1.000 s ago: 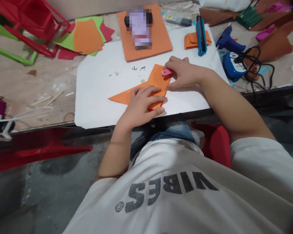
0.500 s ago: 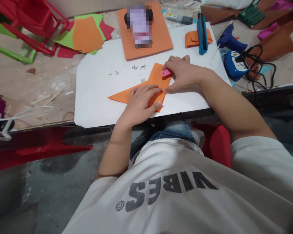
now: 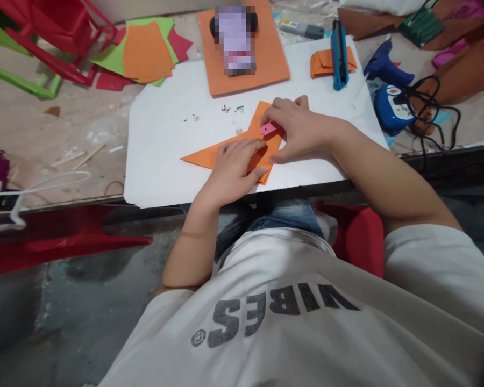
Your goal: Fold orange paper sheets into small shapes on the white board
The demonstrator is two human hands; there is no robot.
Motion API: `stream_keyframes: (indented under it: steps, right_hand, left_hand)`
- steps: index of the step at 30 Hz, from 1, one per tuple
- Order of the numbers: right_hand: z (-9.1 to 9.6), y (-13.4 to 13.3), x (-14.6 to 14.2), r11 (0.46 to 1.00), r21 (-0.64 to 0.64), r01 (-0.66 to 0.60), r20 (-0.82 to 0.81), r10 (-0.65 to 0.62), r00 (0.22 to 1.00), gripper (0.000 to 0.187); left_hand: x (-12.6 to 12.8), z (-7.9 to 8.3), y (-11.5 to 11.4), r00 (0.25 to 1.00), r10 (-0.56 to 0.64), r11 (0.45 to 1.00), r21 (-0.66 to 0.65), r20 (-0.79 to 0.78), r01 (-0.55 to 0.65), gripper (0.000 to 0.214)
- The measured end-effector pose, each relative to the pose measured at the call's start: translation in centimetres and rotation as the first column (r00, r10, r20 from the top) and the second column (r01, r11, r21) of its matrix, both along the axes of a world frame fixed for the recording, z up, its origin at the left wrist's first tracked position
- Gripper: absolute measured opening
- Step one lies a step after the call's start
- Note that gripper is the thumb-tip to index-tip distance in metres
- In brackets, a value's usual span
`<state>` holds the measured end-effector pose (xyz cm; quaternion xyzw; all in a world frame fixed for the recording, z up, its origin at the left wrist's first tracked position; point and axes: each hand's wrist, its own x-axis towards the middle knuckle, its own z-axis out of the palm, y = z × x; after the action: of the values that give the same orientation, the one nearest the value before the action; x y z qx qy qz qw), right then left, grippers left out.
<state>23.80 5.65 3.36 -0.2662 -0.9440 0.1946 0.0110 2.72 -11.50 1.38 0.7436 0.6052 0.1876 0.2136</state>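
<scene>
Left hand [image 3: 239, 167] is resting flat, thumb spread, on folded orange paper [image 3: 255, 129]; right hand [image 3: 300, 126] is clutching a pink tool [image 3: 269, 128] above it, just beyond the left. Risk: paper, lying under both, skewing if left-side pressure is slackening.

orange folded paper [image 3: 262, 118], pink tool [image 3: 269, 128]

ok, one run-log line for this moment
left hand: resting on folded orange paper | right hand: holding pink item, thumb at paper edge | paper: on white board
</scene>
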Motion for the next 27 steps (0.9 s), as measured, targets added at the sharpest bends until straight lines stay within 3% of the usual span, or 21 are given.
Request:
stream_keyframes:
  steps: [3, 7, 12, 16, 21, 27]
  right_hand:
    - [0.0, -0.2, -0.2, 1.000, -0.017, -0.019, -0.011, 0.019, 1.000, 0.074]
    - [-1.3, 0.3, -0.3, 0.997, -0.028, -0.071, -0.112, 0.067, 0.991, 0.073]
    - [-3.0, 0.6, -0.2, 0.994, 0.015, -0.112, -0.183, 0.113, 0.977, 0.111]
    - [-2.8, 0.1, -0.2, 0.992, 0.001, -0.125, -0.160, 0.124, 0.979, 0.118]
    - [-2.0, -1.0, -0.2, 0.990, 0.013, -0.140, -0.143, 0.140, 0.980, 0.121]
    - [-2.1, -2.1, -0.9, 0.980, 0.045, -0.194, -0.152, 0.198, 0.968, 0.127]
  left_hand:
    - [-0.1, -0.2, 0.0, 1.000, -0.007, 1.000, -0.001, 0.004, 0.007, 0.059]
    - [-0.3, -0.4, 0.0, 1.000, 0.004, 1.000, 0.007, 0.028, -0.004, 0.066]
    - [-0.3, 0.0, -0.4, 0.998, 0.039, 0.999, 0.020, 0.050, -0.040, 0.067]
    - [-0.1, 0.4, -1.9, 1.000, 0.002, 1.000, 0.022, -0.025, -0.002, 0.046]
    - [-0.1, 0.2, -3.9, 0.990, 0.010, 1.000, -0.007, -0.139, -0.012, 0.057]
    - [-0.6, 0.5, -3.7, 0.988, -0.046, 0.998, -0.041, -0.148, 0.040, 0.056]
